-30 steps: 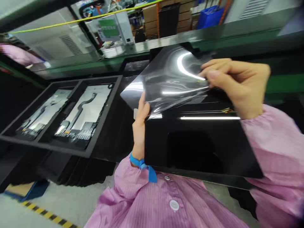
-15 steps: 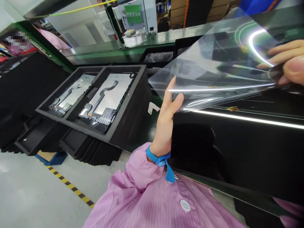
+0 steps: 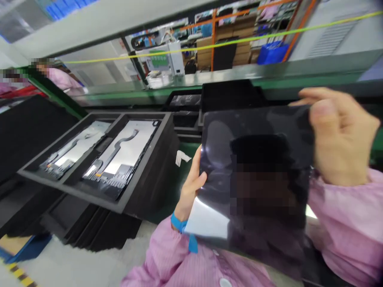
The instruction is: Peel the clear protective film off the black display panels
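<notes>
A glossy black display panel point(image 3: 257, 235) is tilted up in front of me, with a dark reflection across its face. My left hand point(image 3: 191, 183) grips its left edge, thumb at the front, most fingers hidden behind. A clear plastic film seems to lie over the panel, with faint ripples near the top; where it ends I cannot make out. My right hand point(image 3: 338, 131) is closed at the panel's upper right corner, thumb in front. Whether it pinches the film, the panel or both is unclear.
To the left, a black foam tray point(image 3: 172, 131) holds two display modules point(image 3: 125, 143) with grey flex cables, on a stack of trays. A crumpled white scrap point(image 3: 182, 157) lies on the green bench point(image 3: 170, 187). More black trays point(image 3: 227, 97) stand behind. People in pink are at far left.
The clear film, lifted away from the panel by my right hand earlier, now appears down against it. The panel has tilted up towards me, and my right hand has come closer in. The view has shifted.
</notes>
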Motion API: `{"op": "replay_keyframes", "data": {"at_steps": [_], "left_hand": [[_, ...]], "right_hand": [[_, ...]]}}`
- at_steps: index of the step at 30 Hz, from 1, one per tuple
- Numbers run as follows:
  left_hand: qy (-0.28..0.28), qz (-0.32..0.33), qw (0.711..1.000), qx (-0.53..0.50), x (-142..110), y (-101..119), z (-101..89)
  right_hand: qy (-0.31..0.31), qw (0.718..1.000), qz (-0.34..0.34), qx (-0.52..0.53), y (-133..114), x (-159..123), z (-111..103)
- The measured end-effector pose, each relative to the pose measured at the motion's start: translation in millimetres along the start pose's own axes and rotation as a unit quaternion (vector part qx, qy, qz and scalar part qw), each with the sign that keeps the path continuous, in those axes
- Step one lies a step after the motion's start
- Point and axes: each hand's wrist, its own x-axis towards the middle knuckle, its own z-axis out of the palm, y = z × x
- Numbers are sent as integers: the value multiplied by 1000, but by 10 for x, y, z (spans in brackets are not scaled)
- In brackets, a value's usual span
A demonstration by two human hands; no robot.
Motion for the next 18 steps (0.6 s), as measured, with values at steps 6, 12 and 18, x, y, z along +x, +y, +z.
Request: {"op": "replay_keyframes", "data": {"at_steps": [6,12,18], "left_hand": [[130,1,991,4,-256,-414,-302],[214,-33,976,0,-424,-456,-361],[217,-80,972,-29,-480,-430,-365]], "right_hand": [[45,920,-297,-252,-337,-35,-197],[-36,935,-232,-265,-616,-327,-417],[-98,942,-227,-225,-759,-698,-474]]}}
